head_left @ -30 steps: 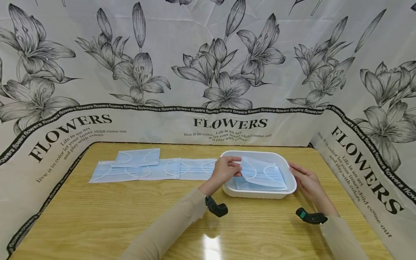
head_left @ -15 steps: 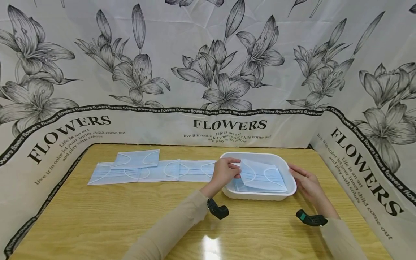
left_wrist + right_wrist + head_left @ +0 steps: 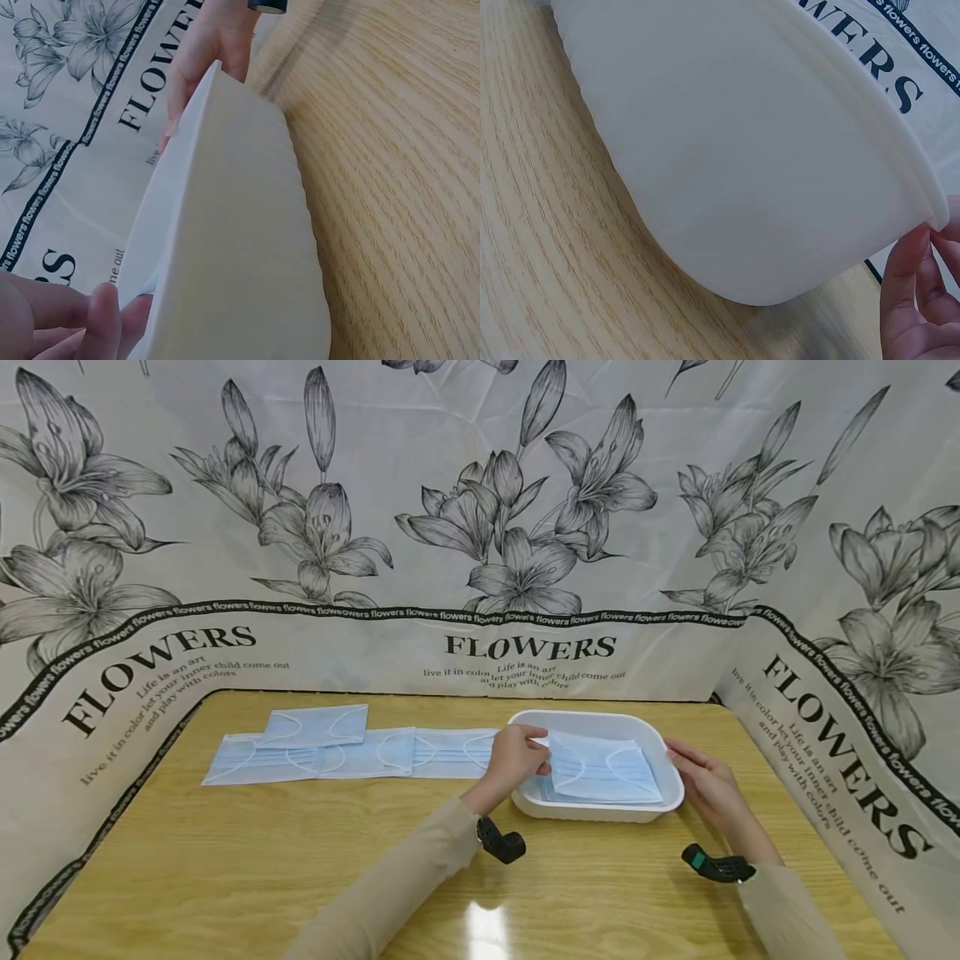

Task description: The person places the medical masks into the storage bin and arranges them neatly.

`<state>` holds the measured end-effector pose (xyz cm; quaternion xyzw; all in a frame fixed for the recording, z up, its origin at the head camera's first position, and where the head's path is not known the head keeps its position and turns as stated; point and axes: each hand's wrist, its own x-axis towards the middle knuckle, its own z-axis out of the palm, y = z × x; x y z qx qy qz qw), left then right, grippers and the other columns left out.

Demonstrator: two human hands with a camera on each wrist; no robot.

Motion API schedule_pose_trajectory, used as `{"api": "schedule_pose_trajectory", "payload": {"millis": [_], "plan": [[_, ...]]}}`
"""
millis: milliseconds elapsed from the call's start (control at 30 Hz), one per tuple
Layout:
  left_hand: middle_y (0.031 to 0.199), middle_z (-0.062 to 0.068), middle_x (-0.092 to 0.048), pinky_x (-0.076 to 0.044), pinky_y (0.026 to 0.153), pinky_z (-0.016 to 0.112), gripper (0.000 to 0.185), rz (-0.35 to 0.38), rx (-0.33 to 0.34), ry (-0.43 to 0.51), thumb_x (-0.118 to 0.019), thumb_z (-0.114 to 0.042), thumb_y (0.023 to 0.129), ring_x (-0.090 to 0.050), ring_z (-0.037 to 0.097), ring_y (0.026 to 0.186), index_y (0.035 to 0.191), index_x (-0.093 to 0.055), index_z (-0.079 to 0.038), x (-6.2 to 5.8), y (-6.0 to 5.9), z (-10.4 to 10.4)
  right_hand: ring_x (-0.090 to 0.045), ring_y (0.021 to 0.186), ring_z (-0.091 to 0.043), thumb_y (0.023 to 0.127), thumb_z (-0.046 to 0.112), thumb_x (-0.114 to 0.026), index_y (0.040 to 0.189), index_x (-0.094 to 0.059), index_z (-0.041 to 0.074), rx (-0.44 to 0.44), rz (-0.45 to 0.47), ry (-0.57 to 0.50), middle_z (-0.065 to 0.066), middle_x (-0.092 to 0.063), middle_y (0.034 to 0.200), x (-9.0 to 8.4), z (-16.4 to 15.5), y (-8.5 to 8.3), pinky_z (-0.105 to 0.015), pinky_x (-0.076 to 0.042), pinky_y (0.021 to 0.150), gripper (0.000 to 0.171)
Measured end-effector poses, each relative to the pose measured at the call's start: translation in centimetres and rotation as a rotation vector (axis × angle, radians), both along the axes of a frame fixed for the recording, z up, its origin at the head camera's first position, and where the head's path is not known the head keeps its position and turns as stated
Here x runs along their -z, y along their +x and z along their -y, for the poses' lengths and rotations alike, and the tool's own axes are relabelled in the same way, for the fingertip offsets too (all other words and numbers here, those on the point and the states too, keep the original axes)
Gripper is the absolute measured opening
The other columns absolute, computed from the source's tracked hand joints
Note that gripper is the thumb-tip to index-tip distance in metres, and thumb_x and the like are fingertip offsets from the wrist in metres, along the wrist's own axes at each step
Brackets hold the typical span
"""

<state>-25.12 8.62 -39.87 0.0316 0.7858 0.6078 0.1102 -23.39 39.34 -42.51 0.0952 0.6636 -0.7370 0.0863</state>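
Two hands at white oval plastic tray [image 3: 670, 793] — left hand [image 3: 516, 757] pinches pale blue pleated face mask [image 3: 600, 770] at its left end, long axis left-right; right hand [image 3: 702, 781] fingers relaxed, touching right rim.

left hand [image 3: 517, 758]: its fingertips lie over the near left edge of the pale blue pleated face mask [image 3: 600, 770], so whether they pinch it or only rest on it cannot be told; in the left wrist view only a few fingers [image 3: 97, 322] show at the bottom left corner, cut off by the edge
right hand [image 3: 701, 781]: its fingertips are partly behind the right rim of the white oval plastic tub [image 3: 600, 812]; in the right wrist view only fingertips [image 3: 911, 300] show at the bottom right corner
masks beneath the top one in the tub: mostly covered, their number cannot be told
tub's inside: hidden in both wrist views, only the outer wall shows
wooden bench [image 3: 225, 860]: near edge cut off by the picture's bottom
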Motion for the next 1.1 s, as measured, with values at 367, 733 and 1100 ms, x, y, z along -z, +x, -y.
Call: {"api": "schedule_pose_trajectory", "payload": {"millis": [367, 733, 1100], "plan": [[0.072, 0.009, -0.072, -0.051, 0.065, 0.020, 0.041, 0.049, 0.169, -0.210, -0.060, -0.012, 0.093, -0.062, 0.008, 0.056, 0.131, -0.056, 0.002, -0.1, 0.3, 0.3, -0.060, 0.091, 0.013, 0.094, 0.024, -0.063, 0.103, -0.070, 0.036, 0.013, 0.012, 0.016, 0.030, -0.065, 0.095, 0.3, 0.3, 0.2, -0.009, -0.051, 0.077, 0.017], [0.114, 0.016, -0.069, -0.054, 0.066, 0.023, 0.044, 0.032, 0.222, -0.207, -0.059, -0.013, 0.094, -0.068, 0.018, 0.066, 0.135, -0.052, 0.003, -0.7, 0.9, 0.8, -0.061, 0.090, 0.012, 0.093, 0.022, -0.064, 0.098, -0.071, 0.037, 0.017, -0.011, -0.005, 0.028, -0.066, 0.096, 0.3, 0.1, 0.1, -0.010, -0.052, 0.076, 0.018], [0.115, 0.019, -0.067, -0.058, 0.073, 0.031, 0.039, -0.034, 0.219, -0.090, -0.057, -0.013, 0.094, -0.069, 0.032, 0.090, 0.131, -0.057, 0.001, -1.0, 0.7, 2.7, -0.061, 0.091, 0.012, 0.094, 0.019, -0.062, 0.108, -0.072, 0.032, 0.015, -0.037, -0.016, 0.027, -0.067, 0.097, 0.1, 0.1, 0.1, -0.010, -0.052, 0.076, 0.022]]}}
